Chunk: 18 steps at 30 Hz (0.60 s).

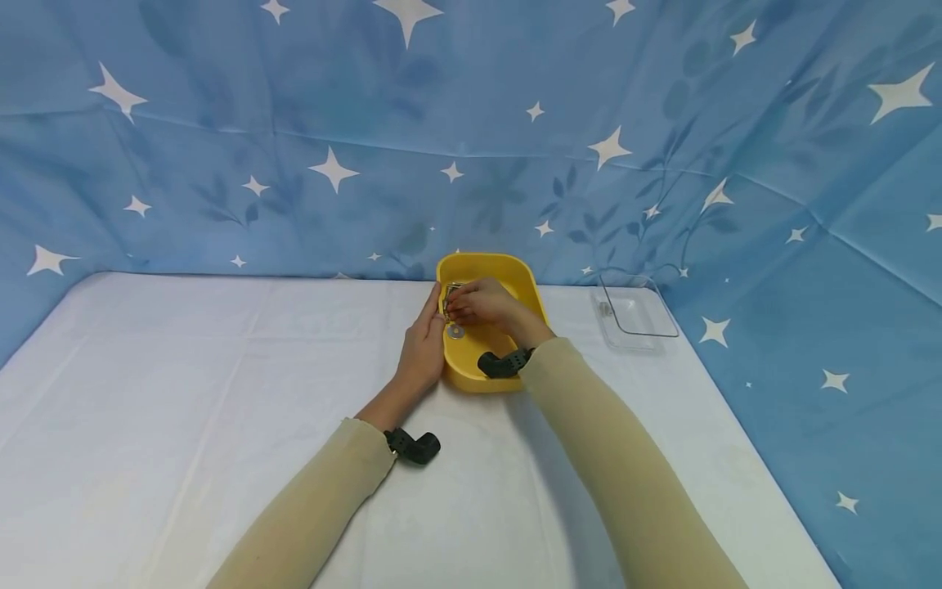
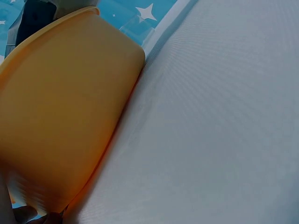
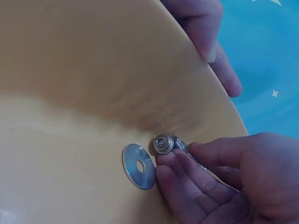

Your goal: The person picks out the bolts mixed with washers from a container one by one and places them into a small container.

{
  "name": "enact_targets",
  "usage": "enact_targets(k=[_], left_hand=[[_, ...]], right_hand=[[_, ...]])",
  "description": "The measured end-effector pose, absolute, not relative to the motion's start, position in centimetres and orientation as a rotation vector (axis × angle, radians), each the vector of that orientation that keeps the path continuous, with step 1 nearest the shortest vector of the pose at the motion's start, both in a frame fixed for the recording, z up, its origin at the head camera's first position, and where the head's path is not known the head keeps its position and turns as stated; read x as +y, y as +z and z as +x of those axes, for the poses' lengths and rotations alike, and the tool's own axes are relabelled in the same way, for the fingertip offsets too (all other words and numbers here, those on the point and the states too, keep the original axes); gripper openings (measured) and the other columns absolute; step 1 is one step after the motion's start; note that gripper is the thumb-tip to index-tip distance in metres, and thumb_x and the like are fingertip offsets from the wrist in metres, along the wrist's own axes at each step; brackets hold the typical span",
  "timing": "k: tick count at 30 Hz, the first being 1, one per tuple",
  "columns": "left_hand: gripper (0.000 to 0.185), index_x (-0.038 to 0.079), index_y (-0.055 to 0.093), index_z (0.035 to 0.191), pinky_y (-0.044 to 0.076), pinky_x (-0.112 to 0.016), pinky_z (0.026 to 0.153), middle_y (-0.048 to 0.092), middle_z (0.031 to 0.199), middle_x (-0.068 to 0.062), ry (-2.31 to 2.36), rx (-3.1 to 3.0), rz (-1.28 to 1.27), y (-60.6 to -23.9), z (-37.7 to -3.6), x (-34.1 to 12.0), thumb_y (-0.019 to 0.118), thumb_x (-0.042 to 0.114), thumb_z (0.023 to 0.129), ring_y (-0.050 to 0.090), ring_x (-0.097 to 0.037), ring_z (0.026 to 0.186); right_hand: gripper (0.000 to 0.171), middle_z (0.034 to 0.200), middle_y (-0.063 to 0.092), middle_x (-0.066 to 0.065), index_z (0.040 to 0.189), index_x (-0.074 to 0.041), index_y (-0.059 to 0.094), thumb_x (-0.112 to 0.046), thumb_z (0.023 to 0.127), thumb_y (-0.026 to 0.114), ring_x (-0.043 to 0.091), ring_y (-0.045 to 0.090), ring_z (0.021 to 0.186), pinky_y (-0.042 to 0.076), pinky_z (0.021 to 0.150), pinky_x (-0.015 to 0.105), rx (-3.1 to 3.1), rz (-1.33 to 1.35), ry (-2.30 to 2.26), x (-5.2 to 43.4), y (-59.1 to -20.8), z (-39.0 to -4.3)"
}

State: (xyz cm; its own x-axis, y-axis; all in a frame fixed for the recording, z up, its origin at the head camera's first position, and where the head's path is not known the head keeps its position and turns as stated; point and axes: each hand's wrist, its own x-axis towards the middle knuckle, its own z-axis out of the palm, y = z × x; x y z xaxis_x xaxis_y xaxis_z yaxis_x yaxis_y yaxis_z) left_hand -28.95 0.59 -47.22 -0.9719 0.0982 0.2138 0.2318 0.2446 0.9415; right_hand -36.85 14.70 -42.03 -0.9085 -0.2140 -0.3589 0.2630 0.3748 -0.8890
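Small metal part (image 3: 164,143) mostly hidden under right hand (image 3: 224,182) fingers; only round end shows, type unclear. From the head view it's too small to tell. Left wrist view: basin (image 2: 60,116) cut off by left and bottom edges, left hand (image 2: 21,215) barely a sliver at corner. Clear tray (image 1: 634,315) contents too small to read.

left hand (image 1: 422,348): fingers straight, forearm extended | right hand (image 1: 482,304): fingers curled, pinching, wrist bent
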Motion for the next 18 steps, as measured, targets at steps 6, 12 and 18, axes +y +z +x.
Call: enact_targets(k=[6,12,18], left_hand=[[0.058,0.023,0.02,0.164,0.03,-0.043,0.124,0.026,0.168,0.003,-1.827,-2.394,-0.329,-47.16,-28.96,0.52,0.026,0.026,0.106,0.031,-0.018,0.153],[0.058,0.025,0.02,0.163,0.031,-0.043,0.124,0.027,0.168,0.002,-1.821,-2.398,-0.322,-47.23,-29.0,0.51,0.025,0.026,0.106,0.033,-0.018,0.152],[0.058,0.024,0.022,0.163,0.037,-0.046,0.119,0.028,0.167,0.001,-1.823,-2.391,-0.31,-47.29,-28.94,0.61,0.026,0.026,0.105,0.04,-0.021,0.149]], right_hand=[[0.028,0.109,0.07,0.015,0.125,0.004,0.067,-0.004,0.1,0.055,0.016,0.068,0.085,0.059,0.094,0.035,2.257,0.029,-1.546,14.47,-42.2,-36.9],[0.029,0.109,0.07,0.016,0.124,0.004,0.067,-0.003,0.098,0.058,0.015,0.067,0.081,0.059,0.093,0.036,2.283,0.028,-1.532,14.21,-42.27,-36.9],[0.027,0.108,0.072,0.015,0.121,0.002,0.07,-0.01,0.1,0.059,0.014,0.067,0.081,0.06,0.092,0.035,2.322,0.069,-1.509,14.04,-42.32,-36.84]])
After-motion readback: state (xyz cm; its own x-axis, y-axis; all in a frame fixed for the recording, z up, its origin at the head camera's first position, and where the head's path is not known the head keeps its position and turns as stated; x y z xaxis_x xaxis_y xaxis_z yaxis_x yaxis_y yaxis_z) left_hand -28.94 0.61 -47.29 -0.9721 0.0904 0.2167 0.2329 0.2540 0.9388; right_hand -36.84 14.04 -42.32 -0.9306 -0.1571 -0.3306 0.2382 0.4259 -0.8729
